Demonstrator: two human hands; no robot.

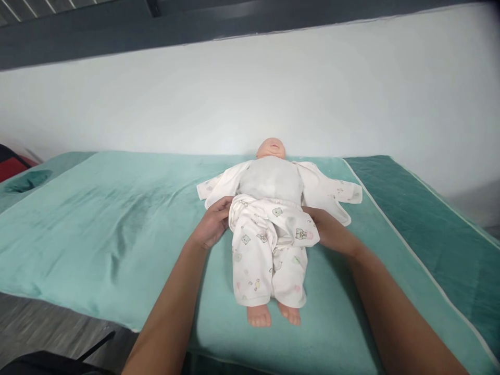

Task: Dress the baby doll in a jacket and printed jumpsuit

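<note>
A baby doll (272,148) lies on its back, head towards the wall and bare feet towards me. White printed baby pants (253,255) cover its legs and are bunched at the waist, with a loose fold hanging over on the right. At the left of the waistband, my left hand (214,223) is closed on the bunched cloth. My right hand (331,229) grips the waist from the other side, its fingers partly covered by the fold. A white printed baby jacket (318,187) is spread open under the doll, around its pale cloth torso (269,177).
A green padded mat (117,224) lies beneath the doll, with a darker green strip (441,239) along the right. A white wall (250,94) rises behind it. Something red and black (13,165) sits at the far left edge. Grey floor (42,323) shows at the lower left.
</note>
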